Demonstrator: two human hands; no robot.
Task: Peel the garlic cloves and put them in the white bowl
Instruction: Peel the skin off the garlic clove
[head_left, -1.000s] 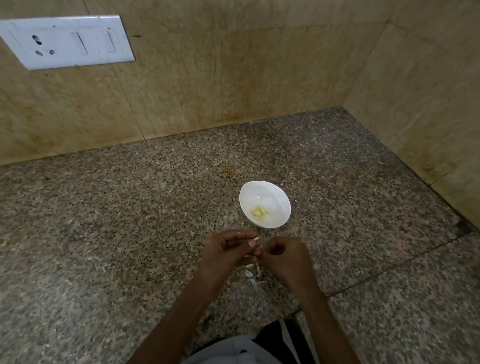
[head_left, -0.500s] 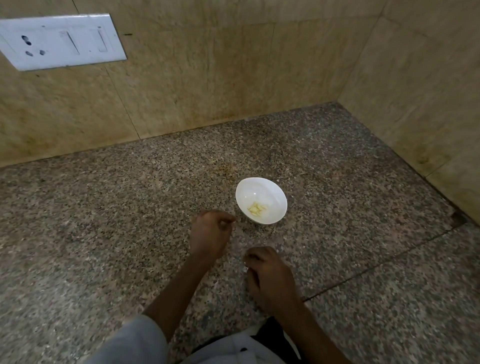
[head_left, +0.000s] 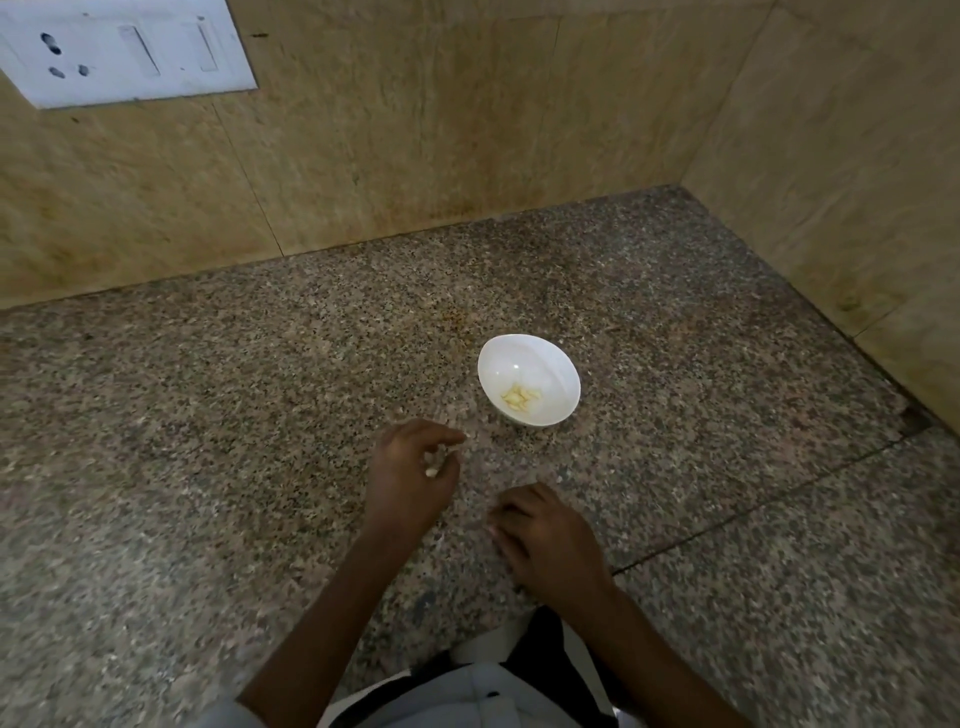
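A second ago both hands were together just under the white bowl (head_left: 528, 364), picking at one garlic clove (head_left: 431, 470). Now they are apart. The left hand (head_left: 410, 483) is near the bowl, its fingers (head_left: 441, 435) curled round the pale clove (peeled, I think), so it likely goes in next. The right hand (head_left: 553, 538) rests on the counter (head_left: 260, 467), fingers curled; I cannot tell if they hold anything. A few yellow peeled cloves (head_left: 521, 397) lie in the bowl.

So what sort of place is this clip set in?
Probably a home kitchen corner: a speckled granite counter meeting beige tiled walls, a white switch-and-socket plate, and a white bowl holding peeled garlic cloves.
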